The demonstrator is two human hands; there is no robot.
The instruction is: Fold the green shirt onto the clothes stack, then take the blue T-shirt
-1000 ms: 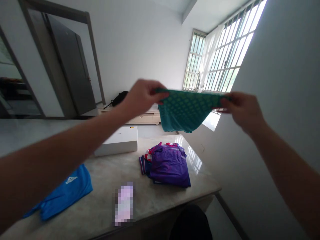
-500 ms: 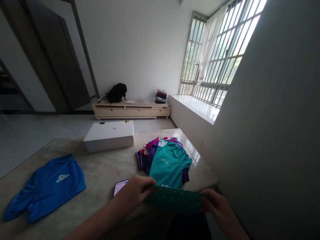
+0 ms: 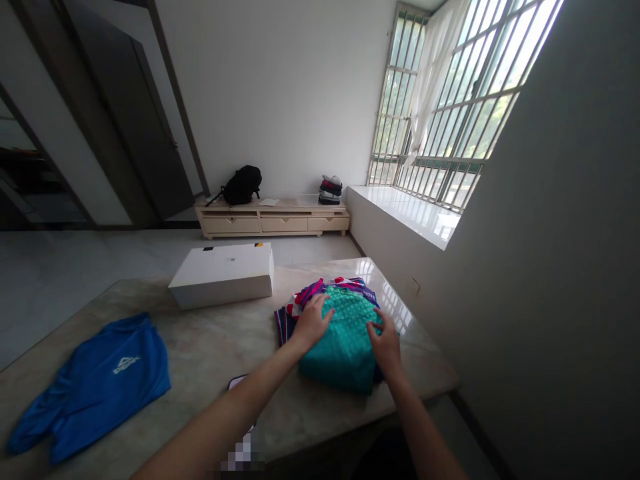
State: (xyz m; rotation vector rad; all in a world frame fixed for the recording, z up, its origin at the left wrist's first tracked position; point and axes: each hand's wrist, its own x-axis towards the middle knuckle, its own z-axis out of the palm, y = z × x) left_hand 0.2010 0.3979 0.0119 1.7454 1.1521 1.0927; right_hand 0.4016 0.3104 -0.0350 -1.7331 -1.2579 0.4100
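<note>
A teal shirt (image 3: 343, 360) lies spread over a pile of clothes on the table, its patterned part toward the far side. My left hand (image 3: 314, 321) rests at the shirt's left edge, thumb and fingers apart. At the right edge my right hand (image 3: 386, 339) is also open, with its fingers bent over the fabric. Purple, red and pink garments (image 3: 306, 293) stick out from beneath at the back and left. Partly hidden behind my left forearm is a phone (image 3: 237, 382). A blue shirt (image 3: 113, 380) with a white logo lies on the left.
A white box (image 3: 225, 277) sits at the back of the marble-patterned table (image 3: 210, 340). Beyond it, a low cabinet (image 3: 283, 223) carries a black backpack (image 3: 243, 185) and a stack of folded clothes (image 3: 331, 190). A wall and a barred window (image 3: 445, 113) are on the right.
Both hands moved forward from the table's near edge to the pile. The patterned green cloth stretched between them now lies over the pile, and the hands have let go.
</note>
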